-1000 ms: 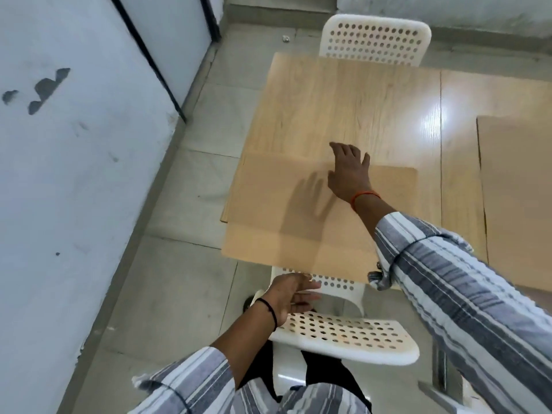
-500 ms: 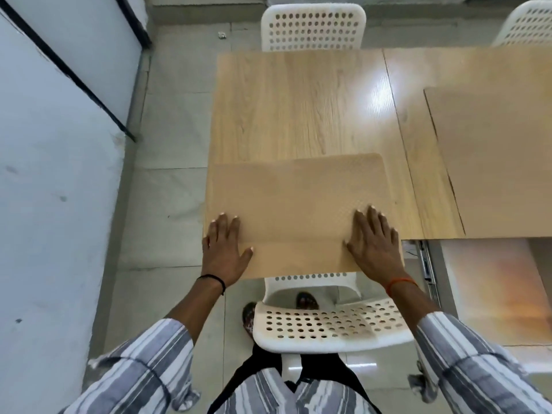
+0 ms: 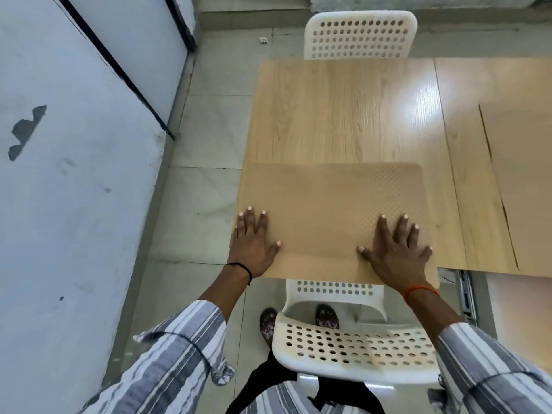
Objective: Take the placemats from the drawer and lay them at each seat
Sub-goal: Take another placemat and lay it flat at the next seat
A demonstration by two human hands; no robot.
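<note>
Since the frame half a second earlier, little had shifted: both hands stayed flat on the mat, and the view had swung slightly left, showing more wall. Left hand lay palm down on the mat's near left corner, fingers spread and straight, thumb angled inward, outermost fingers at or over the mat's left edge. Right hand lay palm down on the near right part of the mat, fingers spread wide, thumb pointing inward. Neither hand pinched anything; both pressed flat. Mat was tan with a fine dotted texture and rounded far corners; it lay on the near left part of the tabletop, its left edge about flush with the tabletop's left edge, its near edge projecting past the tabletop's near edge over the near chair. That chair was white and perforated, tucked close to the tabletop, directly below the mat's near edge. Second white perforated chair stood at the far side of the tabletop, opposite. Another mat of like colour lay on the right portion of the tabletop, partly out of frame, apart from the first. Black band on the left wrist, orange band on the right; striped sleeves on both arms. Two feet in patterned footwear were visible on the tiled floor behind the near chair.
</note>
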